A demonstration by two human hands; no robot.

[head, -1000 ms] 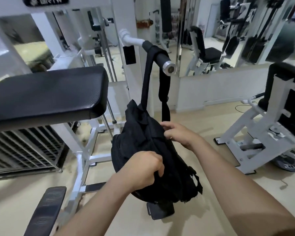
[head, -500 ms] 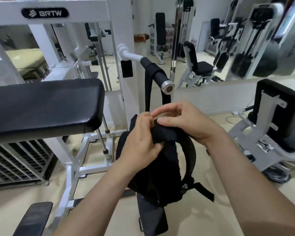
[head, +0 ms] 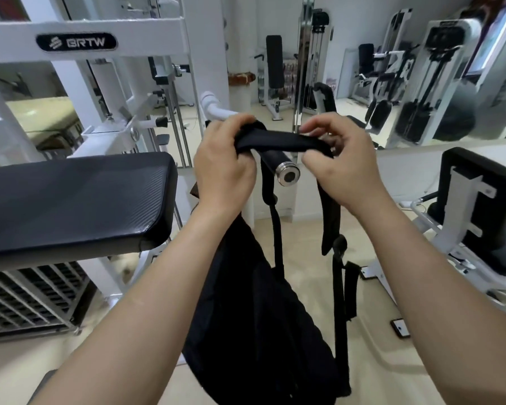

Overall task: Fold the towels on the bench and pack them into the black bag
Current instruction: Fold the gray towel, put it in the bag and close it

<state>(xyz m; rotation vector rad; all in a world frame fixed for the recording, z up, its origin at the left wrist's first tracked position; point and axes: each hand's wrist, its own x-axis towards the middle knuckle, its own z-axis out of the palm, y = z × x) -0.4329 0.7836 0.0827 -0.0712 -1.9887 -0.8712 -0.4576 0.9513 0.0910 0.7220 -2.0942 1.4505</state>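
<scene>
Left hand: my left hand was curled shut around one end of the padded black fabric strap, fingers wrapped over the top of it.
Right hand: my right hand pinched the strap's other end between thumb and bent fingers; the fingertips behind the fabric were hidden from me.
Strap: it ran taut between my two hands, just above the black foam-covered machine handle with a chrome end cap. I could not tell whether it touched the handle.
Bag: the soft black fabric backpack hung below my hands between my forearms. Its lower edge was cut off by the bottom of the view, and I could not make out whether its opening was zipped.
Second strap: a narrower black webbing strap dangled on the bag's right side.
Bench: the black ribbed vinyl bench pad sat to the left, its left part cut off.
Towels: none showed in the part of the pad I could see.
Background: white gym machine frame bearing a "BRTW" badge, far equipment blurred.
</scene>
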